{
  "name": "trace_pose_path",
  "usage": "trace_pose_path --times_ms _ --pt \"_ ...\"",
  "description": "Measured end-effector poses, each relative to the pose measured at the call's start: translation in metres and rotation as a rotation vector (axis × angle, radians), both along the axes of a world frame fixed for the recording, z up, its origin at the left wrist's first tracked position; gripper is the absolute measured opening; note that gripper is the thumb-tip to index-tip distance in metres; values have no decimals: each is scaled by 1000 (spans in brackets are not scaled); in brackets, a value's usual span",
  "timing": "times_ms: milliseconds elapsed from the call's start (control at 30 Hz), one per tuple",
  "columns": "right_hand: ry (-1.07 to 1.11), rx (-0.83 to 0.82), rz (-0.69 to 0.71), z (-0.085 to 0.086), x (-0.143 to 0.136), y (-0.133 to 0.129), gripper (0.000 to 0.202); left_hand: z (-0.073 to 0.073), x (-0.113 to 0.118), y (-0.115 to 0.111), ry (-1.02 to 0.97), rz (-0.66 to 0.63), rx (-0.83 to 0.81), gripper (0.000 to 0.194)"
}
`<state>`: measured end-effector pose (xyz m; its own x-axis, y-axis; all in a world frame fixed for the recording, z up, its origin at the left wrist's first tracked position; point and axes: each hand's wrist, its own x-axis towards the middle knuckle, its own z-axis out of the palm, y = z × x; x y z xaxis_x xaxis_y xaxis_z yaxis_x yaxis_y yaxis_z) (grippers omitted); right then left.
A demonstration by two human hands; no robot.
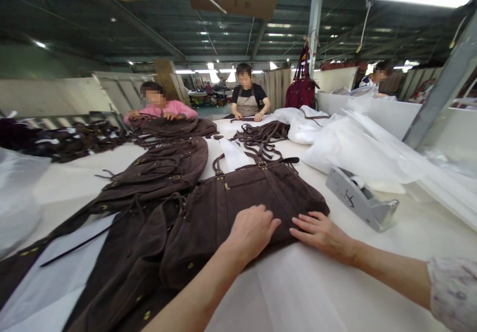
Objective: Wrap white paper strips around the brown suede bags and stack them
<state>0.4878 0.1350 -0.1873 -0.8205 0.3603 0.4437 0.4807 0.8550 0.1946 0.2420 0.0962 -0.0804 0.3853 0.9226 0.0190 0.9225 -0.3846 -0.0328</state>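
Note:
A dark brown fabric bag point(246, 198) with a zip pocket, brass-coloured fittings and two handles lies flat before me. My left hand point(251, 232) rests on its front panel near the lower edge. Those fingers are loosely bent and grip nothing that I can see; some fingertips are hidden. My right hand point(324, 235) lies on the bag's lower right corner, its fingers stretched out and slightly apart. Left of this bag, more brown bags point(167, 168) overlap in a pile.
A grey tape dispenser point(357, 198) stands right of the bag. Clear plastic sheeting point(350, 143) heaps up behind it. Brown straps point(264, 132) lie farther back on the white table point(421, 242). Two co-workers point(249, 98) handle brown pieces across the table. A metal post point(439, 83) rises at right.

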Motion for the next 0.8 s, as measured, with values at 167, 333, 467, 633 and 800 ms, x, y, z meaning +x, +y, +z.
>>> trace_pose_path --times_ms 167,333,467,633,800 --pt "0 -100 40 9 0 7 42 -60 9 29 -97 -306 73 56" --pt "342 -317 -113 49 33 27 57 -78 2 25 -98 -271 92 55" --pt "490 -503 -364 61 52 40 68 -68 5 24 -100 -274 110 56" --pt "443 -676 -351 39 46 54 68 -67 6 26 -102 -274 104 58" --pt "623 -854 -394 14 51 63 74 -60 6 24 -97 -308 51 55"
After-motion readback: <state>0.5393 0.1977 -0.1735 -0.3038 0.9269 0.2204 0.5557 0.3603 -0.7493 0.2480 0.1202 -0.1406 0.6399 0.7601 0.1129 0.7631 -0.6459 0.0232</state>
